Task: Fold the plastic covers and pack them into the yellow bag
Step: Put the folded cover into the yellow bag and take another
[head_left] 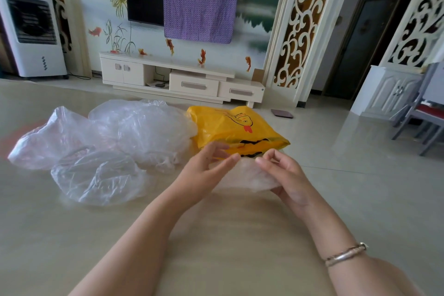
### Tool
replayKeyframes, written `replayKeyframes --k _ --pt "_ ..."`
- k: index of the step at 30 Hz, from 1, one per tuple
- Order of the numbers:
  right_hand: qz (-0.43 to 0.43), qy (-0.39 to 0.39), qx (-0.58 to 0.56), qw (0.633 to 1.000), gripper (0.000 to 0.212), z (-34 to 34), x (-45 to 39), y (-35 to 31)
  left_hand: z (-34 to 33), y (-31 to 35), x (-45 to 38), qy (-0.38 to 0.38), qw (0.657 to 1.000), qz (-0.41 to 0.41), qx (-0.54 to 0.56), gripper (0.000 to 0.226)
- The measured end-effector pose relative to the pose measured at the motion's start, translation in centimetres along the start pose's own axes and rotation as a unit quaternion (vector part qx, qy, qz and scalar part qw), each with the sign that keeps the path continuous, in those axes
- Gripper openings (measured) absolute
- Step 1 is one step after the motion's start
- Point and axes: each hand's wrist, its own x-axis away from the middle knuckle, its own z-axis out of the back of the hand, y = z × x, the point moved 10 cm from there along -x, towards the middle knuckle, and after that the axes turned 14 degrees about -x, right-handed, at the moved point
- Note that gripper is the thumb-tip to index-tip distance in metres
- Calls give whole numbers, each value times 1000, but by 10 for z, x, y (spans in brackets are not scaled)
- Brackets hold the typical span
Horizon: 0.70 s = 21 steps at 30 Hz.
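Note:
The yellow bag (240, 127) lies flat on the table, printed with a cartoon figure. Just in front of it is a folded clear plastic cover (245, 173). My right hand (288, 175) grips the cover's right side, fingers curled on top and thumb beneath. My left hand (204, 168) is at the bag's near edge, which sits pinched between thumb and fingers. To the left sprawls a loose pile of unfolded plastic covers (108, 142), crumpled and puffed up.
The beige table (216, 235) stretches toward me under my forearms. On the floor beyond stand a white TV cabinet (180, 77), an air cooler (31, 31) at the far left and a chair (422, 113) at the right.

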Motion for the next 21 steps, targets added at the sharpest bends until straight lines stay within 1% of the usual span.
replayKeyframes --k 1,4,6,7,8,10,11,12,13,14,15,16,18,19,20,21 --pt "-10 -13 -29 999 27 -3 1 0 -7 0 1 -38 999 5 0 46" --pt "-25 -33 -74 996 22 -9 2 -1 -21 -2 5 -136 990 25 29 31" --pt "-32 -13 -82 996 22 -5 1 1 -23 -1 7 -164 983 35 77 27" --pt "-37 4 -86 996 20 -1 0 3 -22 -1 6 -164 981 36 102 27" --pt "-41 23 -91 995 23 5 -2 5 -19 -1 6 -155 980 39 121 26" --pt "-35 72 -113 990 30 18 -5 6 -13 -2 3 -118 982 50 137 24" --pt "-20 98 -114 988 25 25 -6 6 -9 -5 1 -93 984 59 139 24" --pt "10 125 -85 988 17 30 -5 4 -6 -9 0 -67 985 71 143 25" --pt "51 149 -11 988 10 35 -3 -3 -3 -14 -1 -42 983 87 156 27" --pt "101 161 92 977 9 34 -1 -12 0 -20 -2 -21 979 106 174 29" --pt "156 159 194 955 17 28 3 -22 1 -26 -2 -7 972 125 198 30" --pt "212 137 277 927 28 16 6 -29 3 -31 -1 1 965 140 222 31" --pt "308 54 391 866 47 -15 15 -36 2 -36 -1 1 954 159 254 34" --pt "329 9 432 840 52 -29 18 -31 0 -38 -1 -3 952 164 260 36" --pt "332 -30 465 820 56 -41 20 -25 -2 -39 0 -8 951 170 257 38" --pt "321 -58 489 809 56 -49 20 -18 -4 -39 0 -15 952 176 251 40"
